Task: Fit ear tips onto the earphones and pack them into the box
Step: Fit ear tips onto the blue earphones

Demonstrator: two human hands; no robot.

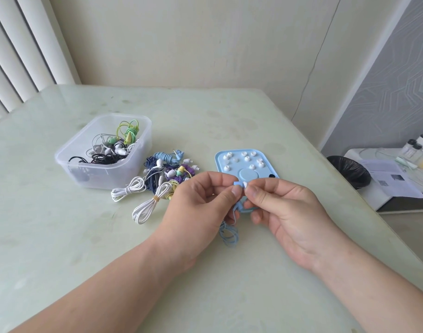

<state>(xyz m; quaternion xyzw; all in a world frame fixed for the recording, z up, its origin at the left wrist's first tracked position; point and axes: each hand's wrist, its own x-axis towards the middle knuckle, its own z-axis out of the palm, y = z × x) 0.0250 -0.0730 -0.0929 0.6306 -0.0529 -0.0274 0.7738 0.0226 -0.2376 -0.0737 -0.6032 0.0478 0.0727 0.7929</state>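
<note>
I have the blue earbud (236,184) pinched between thumb and forefinger of my left hand (200,200), with the other fingers curled loosely beneath. Right against it, the white ear tip (245,184) is pinched between thumb and forefinger of my right hand (285,207), so both hands grip small parts, fingertip to fingertip. The blue cord (228,234) hangs below the fingers in a loose coil.

To seat the tip well, I judge I should line its hole up with the bud's stem, push with a slight twist, and grip the bud firmly so it cannot spin.

Just beyond the fingertips lies the blue tray (247,174) of spare tips (247,159). Left of them is a pile of wound earphones (167,174), and past that the clear box (104,174).
</note>
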